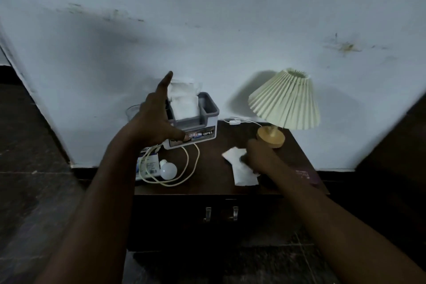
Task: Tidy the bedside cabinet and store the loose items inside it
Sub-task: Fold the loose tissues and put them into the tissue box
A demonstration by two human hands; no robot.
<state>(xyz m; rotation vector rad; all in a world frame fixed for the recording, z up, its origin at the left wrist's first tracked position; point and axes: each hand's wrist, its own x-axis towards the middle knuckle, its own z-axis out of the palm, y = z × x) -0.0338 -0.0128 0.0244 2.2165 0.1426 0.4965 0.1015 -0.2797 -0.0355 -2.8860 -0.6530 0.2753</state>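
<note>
A dark wooden bedside cabinet [213, 175] stands against the wall, its two doors closed. On top at the back is a grey tissue box [208, 112] with white tissues sticking up. My left hand [155, 120] is spread open at the box's left side, thumb touching its front label, fingers pointing up. My right hand [259, 157] presses down on a crumpled white tissue [243, 174], fingers closed on it. Front left lie a white light bulb [168, 170], a looped cream cable [192, 168] and a small printed carton [147, 166].
A pleated cream lamp [287, 99] on a round wooden base [271, 137] stands at the back right, its white cord [235, 122] trailing along the wall. A clear glass [131, 112] sits behind my left hand. Two metal door handles [221, 214] show on the front. A dark purple flat item [307, 176] lies at the right edge.
</note>
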